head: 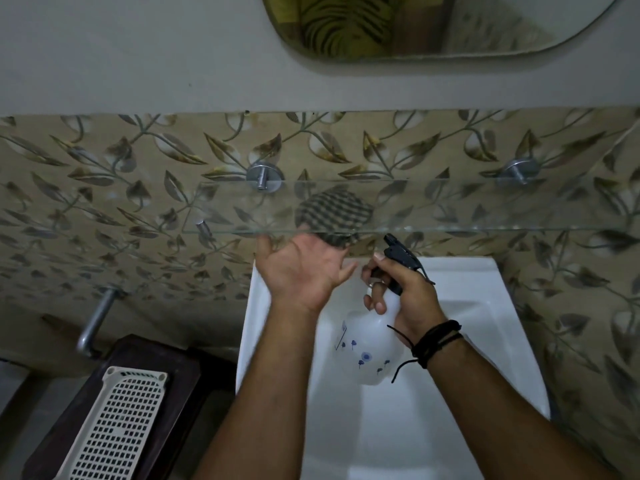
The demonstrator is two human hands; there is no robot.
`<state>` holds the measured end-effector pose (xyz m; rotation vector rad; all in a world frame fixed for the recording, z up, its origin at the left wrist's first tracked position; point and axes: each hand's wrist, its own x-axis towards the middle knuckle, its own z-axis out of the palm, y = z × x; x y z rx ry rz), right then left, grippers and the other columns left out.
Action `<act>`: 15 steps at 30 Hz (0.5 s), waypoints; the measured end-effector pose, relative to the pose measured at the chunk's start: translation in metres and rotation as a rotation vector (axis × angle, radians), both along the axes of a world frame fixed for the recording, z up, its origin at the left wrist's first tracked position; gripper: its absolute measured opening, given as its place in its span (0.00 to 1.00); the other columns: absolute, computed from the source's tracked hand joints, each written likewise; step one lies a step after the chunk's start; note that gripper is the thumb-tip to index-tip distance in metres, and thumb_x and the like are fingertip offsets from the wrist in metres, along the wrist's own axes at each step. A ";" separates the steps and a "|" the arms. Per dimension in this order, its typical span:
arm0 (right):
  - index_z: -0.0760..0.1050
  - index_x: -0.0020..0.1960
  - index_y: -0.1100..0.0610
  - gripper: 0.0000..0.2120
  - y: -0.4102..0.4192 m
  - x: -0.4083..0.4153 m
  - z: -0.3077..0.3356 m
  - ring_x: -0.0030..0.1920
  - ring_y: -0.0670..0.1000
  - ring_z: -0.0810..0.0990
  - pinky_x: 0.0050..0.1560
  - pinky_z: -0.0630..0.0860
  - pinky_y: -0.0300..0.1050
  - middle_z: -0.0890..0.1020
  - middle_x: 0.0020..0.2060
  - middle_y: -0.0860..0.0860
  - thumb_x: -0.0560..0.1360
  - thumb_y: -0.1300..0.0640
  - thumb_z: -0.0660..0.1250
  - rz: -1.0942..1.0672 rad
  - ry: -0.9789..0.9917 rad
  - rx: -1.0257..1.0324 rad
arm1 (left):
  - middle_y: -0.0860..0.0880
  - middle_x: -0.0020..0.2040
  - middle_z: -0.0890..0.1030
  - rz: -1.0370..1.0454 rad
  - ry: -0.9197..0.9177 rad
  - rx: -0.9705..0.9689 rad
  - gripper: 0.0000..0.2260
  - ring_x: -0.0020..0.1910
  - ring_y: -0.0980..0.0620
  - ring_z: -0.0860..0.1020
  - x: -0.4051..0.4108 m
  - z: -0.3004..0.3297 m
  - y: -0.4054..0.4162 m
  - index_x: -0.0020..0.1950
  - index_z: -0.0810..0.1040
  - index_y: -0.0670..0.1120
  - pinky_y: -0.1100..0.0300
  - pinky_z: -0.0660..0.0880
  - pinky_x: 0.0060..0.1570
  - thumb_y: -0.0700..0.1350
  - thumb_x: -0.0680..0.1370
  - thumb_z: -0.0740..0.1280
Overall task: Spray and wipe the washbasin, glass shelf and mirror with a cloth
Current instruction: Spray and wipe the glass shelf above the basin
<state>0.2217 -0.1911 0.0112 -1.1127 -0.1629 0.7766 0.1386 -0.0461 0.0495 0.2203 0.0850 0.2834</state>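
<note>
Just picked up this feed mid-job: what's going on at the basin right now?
A person stands over the white washbasin. The right hand grips a white spray bottle above the bowl. The left hand presses a checked cloth up against the underside of the glass shelf. The mirror hangs above.

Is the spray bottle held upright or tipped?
Tipped. In the right hand, the spray bottle leans: its black nozzle points up toward the glass shelf, its round body nearer the camera.
</note>
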 end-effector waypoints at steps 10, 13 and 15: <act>0.77 0.47 0.64 0.12 -0.015 0.022 0.007 0.21 0.54 0.67 0.34 0.68 0.50 0.81 0.39 0.59 0.77 0.54 0.70 0.000 -0.049 0.036 | 0.41 0.55 0.85 0.248 0.140 -0.030 0.42 0.59 0.38 0.78 -0.004 0.013 -0.010 0.55 0.86 0.40 0.36 0.78 0.47 0.69 0.79 0.44; 0.82 0.41 0.61 0.12 -0.024 0.024 0.010 0.20 0.53 0.68 0.32 0.70 0.48 0.81 0.36 0.60 0.80 0.55 0.69 -0.044 -0.100 0.028 | 0.36 0.64 0.81 0.049 0.096 -0.045 0.40 0.59 0.32 0.80 0.036 0.015 -0.040 0.71 0.77 0.41 0.33 0.70 0.59 0.70 0.77 0.48; 0.85 0.42 0.59 0.13 -0.033 0.028 0.012 0.20 0.52 0.68 0.33 0.70 0.48 0.81 0.34 0.58 0.81 0.56 0.68 -0.070 -0.093 0.023 | 0.35 0.70 0.76 -0.006 0.125 -0.010 0.40 0.66 0.32 0.75 0.049 0.016 -0.053 0.72 0.76 0.44 0.35 0.64 0.64 0.72 0.77 0.48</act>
